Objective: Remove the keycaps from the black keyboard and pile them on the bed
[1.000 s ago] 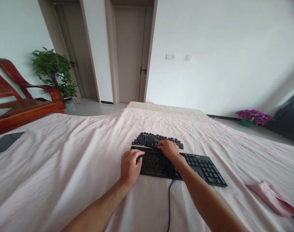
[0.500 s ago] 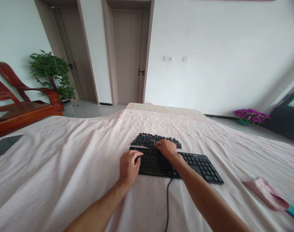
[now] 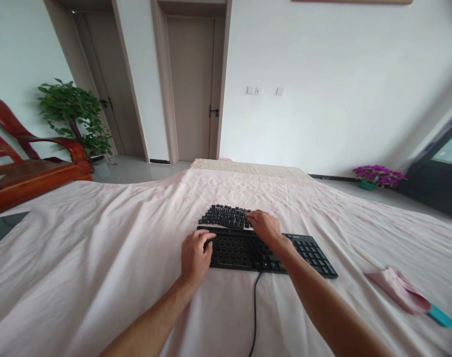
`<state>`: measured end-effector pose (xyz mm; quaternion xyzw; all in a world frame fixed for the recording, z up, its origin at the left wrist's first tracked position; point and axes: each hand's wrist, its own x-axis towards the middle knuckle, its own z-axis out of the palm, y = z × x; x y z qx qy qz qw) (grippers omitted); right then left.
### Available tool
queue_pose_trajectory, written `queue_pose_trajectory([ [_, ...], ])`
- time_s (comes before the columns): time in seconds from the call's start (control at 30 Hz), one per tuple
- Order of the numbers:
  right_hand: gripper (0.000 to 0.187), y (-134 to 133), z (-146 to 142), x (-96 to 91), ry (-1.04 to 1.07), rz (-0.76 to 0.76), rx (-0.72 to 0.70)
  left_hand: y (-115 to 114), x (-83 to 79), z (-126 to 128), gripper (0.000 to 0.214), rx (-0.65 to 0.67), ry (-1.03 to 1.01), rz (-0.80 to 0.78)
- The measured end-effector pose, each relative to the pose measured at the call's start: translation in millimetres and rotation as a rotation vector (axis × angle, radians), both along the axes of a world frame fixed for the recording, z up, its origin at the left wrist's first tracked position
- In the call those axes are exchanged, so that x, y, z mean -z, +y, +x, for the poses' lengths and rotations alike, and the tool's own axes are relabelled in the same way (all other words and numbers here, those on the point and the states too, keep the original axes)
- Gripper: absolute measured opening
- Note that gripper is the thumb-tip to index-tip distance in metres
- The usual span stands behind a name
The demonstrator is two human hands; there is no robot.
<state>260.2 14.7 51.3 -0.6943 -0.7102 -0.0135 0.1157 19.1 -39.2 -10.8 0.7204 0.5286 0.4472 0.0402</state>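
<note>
A black keyboard (image 3: 233, 250) lies on the pink cloth, with its left and middle part stripped of keycaps and its right-hand keys in place. My left hand (image 3: 196, 253) grips the keyboard's left edge, thumb and forefinger closed at its upper left. Just beyond the keyboard, loose black keycaps (image 3: 226, 216) are laid out in rows. My right hand (image 3: 265, 227) reaches over the keyboard to the right part of these rows. Its fingers are pinched together at the keycaps; what is between the fingertips, if anything, is hidden. My right forearm crosses above part of the keyboard.
A black cable (image 3: 255, 312) runs from the keyboard towards me. On the right lie a pink cloth piece (image 3: 399, 290) with a teal end and a thin pale stick (image 3: 367, 255). A dark flat panel (image 3: 4, 228) lies at far left, near a wooden armchair (image 3: 39, 168).
My right hand has moved right along the loose keycaps, uncovering those in the middle. My left hand stays on the keyboard's edge. The whole view has shifted slightly.
</note>
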Motion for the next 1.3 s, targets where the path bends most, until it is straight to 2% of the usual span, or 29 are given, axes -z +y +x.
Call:
queue_pose_trajectory([
  [0.2,0.039,-34.4,79.5,-2.5,-0.068,0.047,0.295,2.6,3.2,0.3,0.036,-0.07,0.044,-0.044],
  [0.33,0.042,-54.6,117.8,-0.6,-0.099,-0.028,0.384,2.5,5.5,1.7,0.036,-0.067,0.063,-0.063],
  [0.53,0.039,-67.1,133.2,7.2,-0.131,-0.117,0.309,2.3,9.2,2.3,0.03,-0.048,0.062,-0.118],
  [0.73,0.038,-75.9,148.7,4.2,-0.158,-0.221,0.378,1.6,9.9,-1.5,0.027,-0.034,0.078,-0.141],
  [0.83,0.028,-68.5,134.0,-6.6,-0.119,-0.196,0.338,2.1,9.6,-2.3,0.026,-0.032,0.104,-0.142],
  [0.97,0.023,-40.0,74.5,-14.6,-0.003,-0.119,0.12,3.9,9.4,-2.3,0.025,-0.034,0.126,-0.124],
  [1.07,0.02,-15.8,28.0,-8.5,0.007,-0.14,0.014,4.4,9.3,-2.6,0.025,-0.02,0.129,-0.112],
  [1.13,0.019,-3.3,7.9,-1.5,-0.03,-0.15,-0.038,4.5,9.4,-2.9,0.025,-0.014,0.13,-0.111],
  [1.3,0.018,12.7,-8.0,8.8,-0.122,-0.123,-0.146,6.2,8.9,-3.1,0.025,-0.007,0.131,-0.103],
])
